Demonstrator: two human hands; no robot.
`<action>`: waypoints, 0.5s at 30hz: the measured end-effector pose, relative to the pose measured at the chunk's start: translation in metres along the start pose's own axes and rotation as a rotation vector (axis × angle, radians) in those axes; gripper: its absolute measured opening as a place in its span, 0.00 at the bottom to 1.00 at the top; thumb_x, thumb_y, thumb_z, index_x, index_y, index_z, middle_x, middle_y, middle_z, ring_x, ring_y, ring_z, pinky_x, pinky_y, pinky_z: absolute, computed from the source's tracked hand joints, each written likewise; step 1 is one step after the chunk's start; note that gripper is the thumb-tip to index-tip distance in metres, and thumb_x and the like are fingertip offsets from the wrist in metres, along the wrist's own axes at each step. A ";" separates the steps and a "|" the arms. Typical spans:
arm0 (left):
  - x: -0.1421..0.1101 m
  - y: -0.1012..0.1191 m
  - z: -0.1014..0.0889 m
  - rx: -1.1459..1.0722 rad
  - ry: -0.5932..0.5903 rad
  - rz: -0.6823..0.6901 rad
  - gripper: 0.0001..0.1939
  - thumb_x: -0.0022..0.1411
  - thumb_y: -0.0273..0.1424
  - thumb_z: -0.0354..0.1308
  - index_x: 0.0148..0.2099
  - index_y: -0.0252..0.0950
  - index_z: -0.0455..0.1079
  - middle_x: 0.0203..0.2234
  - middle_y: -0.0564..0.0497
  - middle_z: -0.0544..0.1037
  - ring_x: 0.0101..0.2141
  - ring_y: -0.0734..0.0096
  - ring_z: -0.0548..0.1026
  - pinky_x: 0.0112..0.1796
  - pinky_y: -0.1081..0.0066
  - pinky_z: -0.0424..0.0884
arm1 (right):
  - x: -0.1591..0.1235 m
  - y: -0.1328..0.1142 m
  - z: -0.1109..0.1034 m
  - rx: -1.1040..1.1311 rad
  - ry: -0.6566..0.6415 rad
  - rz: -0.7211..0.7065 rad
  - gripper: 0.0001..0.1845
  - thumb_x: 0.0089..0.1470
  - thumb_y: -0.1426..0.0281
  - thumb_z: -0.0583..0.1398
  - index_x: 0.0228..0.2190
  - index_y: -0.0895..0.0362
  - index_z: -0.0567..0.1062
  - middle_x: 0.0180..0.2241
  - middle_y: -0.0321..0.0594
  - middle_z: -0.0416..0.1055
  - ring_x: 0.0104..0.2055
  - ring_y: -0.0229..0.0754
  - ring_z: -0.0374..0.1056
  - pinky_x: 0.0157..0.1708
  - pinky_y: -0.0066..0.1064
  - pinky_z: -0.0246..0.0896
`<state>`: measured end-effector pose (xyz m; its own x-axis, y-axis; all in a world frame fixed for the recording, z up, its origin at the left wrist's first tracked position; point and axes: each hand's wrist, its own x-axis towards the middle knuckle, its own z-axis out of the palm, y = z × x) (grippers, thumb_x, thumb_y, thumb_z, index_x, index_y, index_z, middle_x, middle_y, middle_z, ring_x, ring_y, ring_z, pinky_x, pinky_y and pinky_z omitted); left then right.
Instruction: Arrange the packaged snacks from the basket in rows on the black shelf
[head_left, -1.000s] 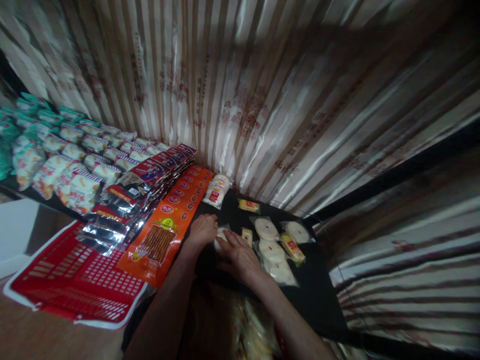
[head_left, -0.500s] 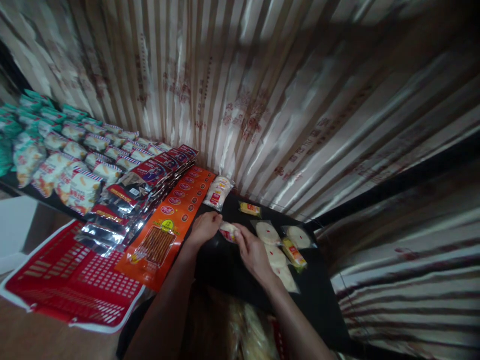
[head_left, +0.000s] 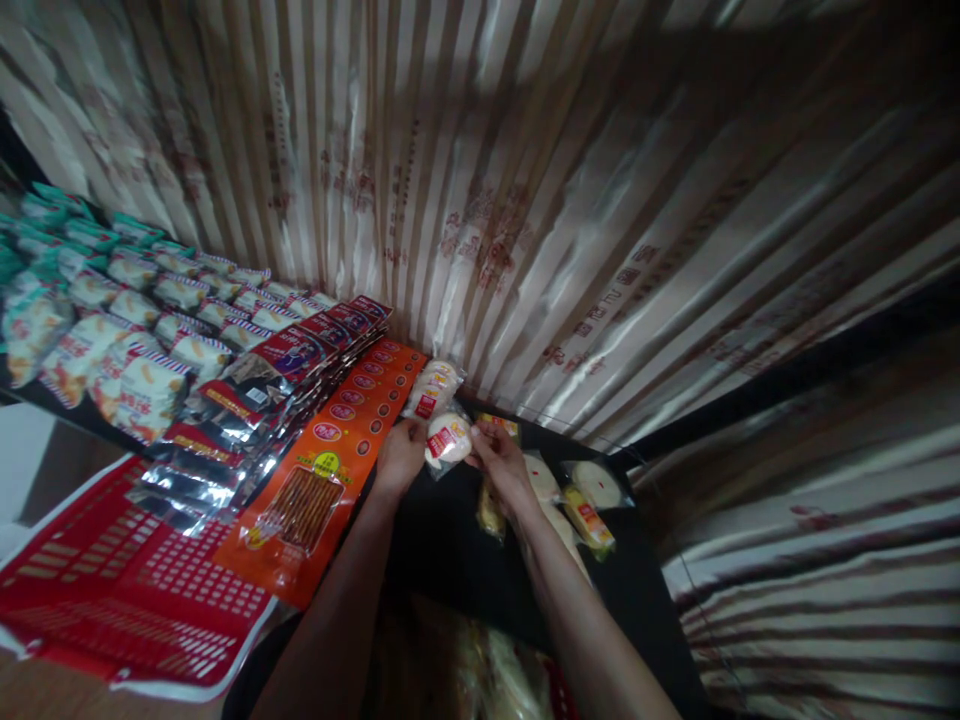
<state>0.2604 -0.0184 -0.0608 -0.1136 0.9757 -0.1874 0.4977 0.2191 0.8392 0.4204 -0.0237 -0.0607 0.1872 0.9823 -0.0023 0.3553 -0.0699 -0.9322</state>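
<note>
Between my two hands is a small clear packet of round white rice crackers [head_left: 448,438] with a red and white label. My left hand [head_left: 400,457] pinches its left edge, and the fingertips of my right hand [head_left: 501,458] grip its right edge. Just behind it, similar cracker packets [head_left: 433,384] lie in a short overlapping row. A yellow packet [head_left: 491,510] rests beneath my right wrist, and another yellow packet [head_left: 510,427] is partly hidden behind that hand. To the right are larger flat white rounds in clear wrap [head_left: 596,484] and a yellow-green packet [head_left: 589,518].
A long orange bag of brown sticks [head_left: 304,500] lies left of my hands, beside stacked dark red and silver bags [head_left: 292,350]. Several white and teal snack bags [head_left: 150,385] fill the far left. A red basket [head_left: 142,600] stands below the black table [head_left: 442,560]. Striped sheeting [head_left: 480,180] hangs behind.
The cracker packet has moved up to the front of the similar row, its label now facing up. My hands moved with it, and a yellow packet shows under my right wrist.
</note>
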 end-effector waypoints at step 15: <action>-0.016 0.011 -0.004 0.415 0.173 0.146 0.17 0.64 0.29 0.45 0.53 0.36 0.66 0.52 0.42 0.68 0.48 0.60 0.69 0.45 0.67 0.68 | 0.039 0.007 0.049 -0.245 -0.043 -0.080 0.12 0.50 0.65 0.57 0.38 0.54 0.72 0.35 0.36 0.75 0.37 0.39 0.71 0.41 0.33 0.65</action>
<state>0.2643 -0.0315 -0.0465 -0.1408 0.9894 0.0351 0.8168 0.0961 0.5689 0.3852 0.0226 -0.0855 0.1122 0.9925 0.0480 0.5794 -0.0261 -0.8147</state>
